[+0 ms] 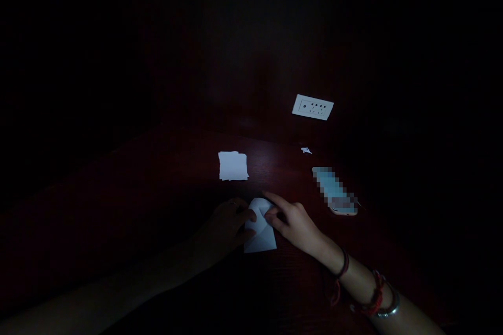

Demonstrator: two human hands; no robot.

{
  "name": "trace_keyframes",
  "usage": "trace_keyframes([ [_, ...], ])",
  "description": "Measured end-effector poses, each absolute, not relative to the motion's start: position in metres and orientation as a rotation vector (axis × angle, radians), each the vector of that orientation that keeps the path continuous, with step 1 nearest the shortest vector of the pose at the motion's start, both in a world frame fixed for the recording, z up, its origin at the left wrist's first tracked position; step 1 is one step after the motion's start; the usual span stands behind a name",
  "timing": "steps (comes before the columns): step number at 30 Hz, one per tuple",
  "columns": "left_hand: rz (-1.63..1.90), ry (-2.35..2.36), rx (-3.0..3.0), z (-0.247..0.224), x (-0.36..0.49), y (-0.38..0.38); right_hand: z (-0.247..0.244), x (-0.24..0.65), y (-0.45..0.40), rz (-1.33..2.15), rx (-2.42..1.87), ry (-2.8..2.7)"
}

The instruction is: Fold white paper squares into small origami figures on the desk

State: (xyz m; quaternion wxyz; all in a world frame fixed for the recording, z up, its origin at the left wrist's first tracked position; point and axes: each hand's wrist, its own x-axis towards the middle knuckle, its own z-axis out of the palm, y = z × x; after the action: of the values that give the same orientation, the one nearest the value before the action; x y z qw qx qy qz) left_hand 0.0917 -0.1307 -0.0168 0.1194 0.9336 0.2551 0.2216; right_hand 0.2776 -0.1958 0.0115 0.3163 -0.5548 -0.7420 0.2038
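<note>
A small white sheet of paper (261, 241) with diagonal creases lies on the dark red table in front of me, its far end bent up and over. My left hand (231, 220) is in shadow at the paper's left edge, with thumb and a finger resting on its face and the other fingers curled at its far left corner. My right hand (293, 220) grips the far right part of the paper, the thumb on the bent portion and the forefinger reaching past the far edge. Bracelets circle my right wrist.
Beyond the hands lies a stack of white paper squares (233, 166). A lit phone (334, 191), its screen pixelated, lies at the right. A crumpled white scrap (306, 151) rests near the wall, below a white socket plate (313, 108). The surroundings are very dark.
</note>
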Motion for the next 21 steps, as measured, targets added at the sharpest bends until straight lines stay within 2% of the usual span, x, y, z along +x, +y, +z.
trace_keyframes([
  [8,0.652,0.569,2.856,-0.015,0.092,-0.134,0.011,0.278,-0.196,0.543,-1.454,-1.962],
  [15,0.708,0.625,2.895,-0.013,0.090,-0.134,0.012,0.278,-0.196,0.536,-1.458,-1.957],
  [21,0.602,0.732,2.916,-0.004,0.093,-0.137,0.009,0.278,-0.195,0.560,-1.468,-1.898],
])
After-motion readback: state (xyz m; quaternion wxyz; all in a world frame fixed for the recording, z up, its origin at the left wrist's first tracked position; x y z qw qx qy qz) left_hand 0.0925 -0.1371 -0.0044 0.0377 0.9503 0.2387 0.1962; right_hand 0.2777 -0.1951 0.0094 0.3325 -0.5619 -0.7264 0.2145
